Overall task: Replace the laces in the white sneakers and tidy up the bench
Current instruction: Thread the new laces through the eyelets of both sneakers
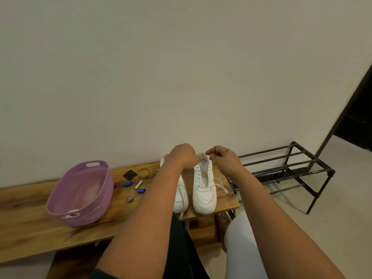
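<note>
Head view: both hands, left (184,156) and right (225,159), pinch white lace ends at the right white leather sneaker (204,190) near the wooden bench's (30,224) right end.

Left sneaker (182,198) (forearm-hidden)

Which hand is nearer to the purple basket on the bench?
Left. The left hand is over the sneakers, on the side toward the purple basket; the right hand is further from it, toward the rack.

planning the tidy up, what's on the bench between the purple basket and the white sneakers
In the head view, small items lie there: a black square piece, a dark ring, two blue caps, a silver tube and a small metal piece.
</note>
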